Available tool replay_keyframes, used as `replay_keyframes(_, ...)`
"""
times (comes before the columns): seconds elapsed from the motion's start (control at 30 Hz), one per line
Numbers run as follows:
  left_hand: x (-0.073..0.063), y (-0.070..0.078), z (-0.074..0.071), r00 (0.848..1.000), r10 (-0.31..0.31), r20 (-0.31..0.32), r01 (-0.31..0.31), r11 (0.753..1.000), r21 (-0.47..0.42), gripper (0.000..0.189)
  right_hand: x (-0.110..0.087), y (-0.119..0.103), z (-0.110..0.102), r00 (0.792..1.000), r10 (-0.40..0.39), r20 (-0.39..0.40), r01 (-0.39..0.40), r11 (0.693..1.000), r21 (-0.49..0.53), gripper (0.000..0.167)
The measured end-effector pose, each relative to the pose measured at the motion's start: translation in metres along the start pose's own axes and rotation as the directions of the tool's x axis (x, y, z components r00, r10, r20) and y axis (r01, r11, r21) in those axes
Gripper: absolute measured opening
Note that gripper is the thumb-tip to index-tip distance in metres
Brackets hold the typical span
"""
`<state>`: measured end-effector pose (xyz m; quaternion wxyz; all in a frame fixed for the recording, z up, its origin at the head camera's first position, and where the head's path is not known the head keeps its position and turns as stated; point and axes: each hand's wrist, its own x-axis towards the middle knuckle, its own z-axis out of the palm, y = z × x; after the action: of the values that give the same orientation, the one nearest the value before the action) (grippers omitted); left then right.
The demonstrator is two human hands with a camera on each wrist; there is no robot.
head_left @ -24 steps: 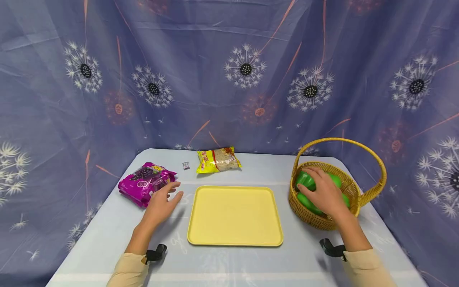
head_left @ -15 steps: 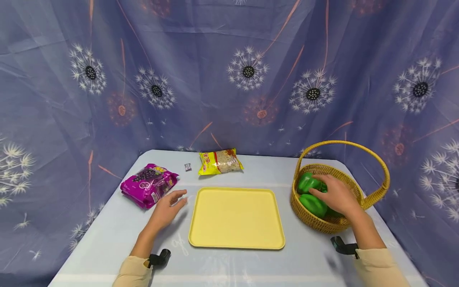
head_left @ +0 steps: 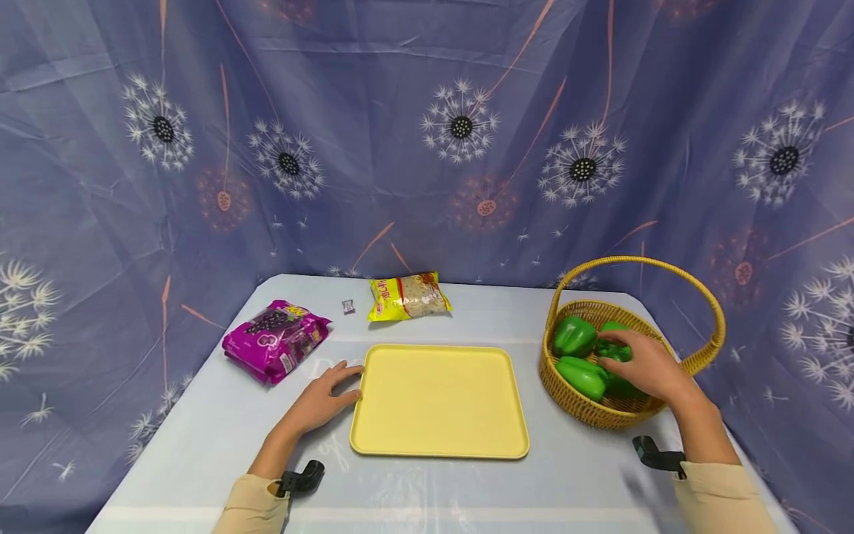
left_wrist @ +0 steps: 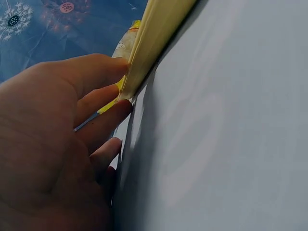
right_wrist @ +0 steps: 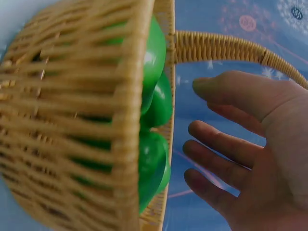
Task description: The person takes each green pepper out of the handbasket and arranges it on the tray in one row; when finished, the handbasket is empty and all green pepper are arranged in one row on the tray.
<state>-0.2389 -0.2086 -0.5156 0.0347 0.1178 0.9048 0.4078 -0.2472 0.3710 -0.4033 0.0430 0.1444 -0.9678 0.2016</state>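
Left hand [head_left: 323, 400] reached edge of yellow tray [head_left: 440, 404]; right hand [head_left: 647, 365] drew back from green bell peppers [head_left: 575, 337]. Fingers spread on both, peppers ungripped in wicker basket [head_left: 579, 408], frame right.

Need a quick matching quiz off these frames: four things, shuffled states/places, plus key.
Column one:
1. Purple bag
2. Tray
3. Wicker basket
4. Right hand

Column two:
A. Flat and plain yellow
B. Over the basket, gripping nothing
C. On the table, left of the tray
D. Arched handle, green peppers inside

Pairs: 1-C, 2-A, 3-D, 4-B
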Motion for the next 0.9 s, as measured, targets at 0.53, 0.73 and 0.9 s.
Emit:
replay_keyframes(0.53, -0.001, 0.002, 0.0, 1.0, 0.008, -0.007, -0.008, 0.999, 0.032, 0.048, -0.002, 0.021, 0.007, 0.996, 0.028, 0.09, -0.015, 0.989, -0.144, 0.062)
replay_keyframes(0.73, -0.001, 0.003, 0.002, 1.0, 0.004, -0.016, -0.004, 1.0, 0.024, 0.047, -0.004, 0.026, 0.011, 0.992, 0.081, 0.101, -0.064, 0.985, -0.161, 0.064)
replay_keyframes(0.9, -0.003, 0.004, 0.002, 1.0, -0.008, -0.022, 0.009, 1.0, 0.023, 0.047, -0.005, 0.027, 0.008, 0.993, 0.078, 0.084, -0.064, 0.985, -0.162, 0.063)
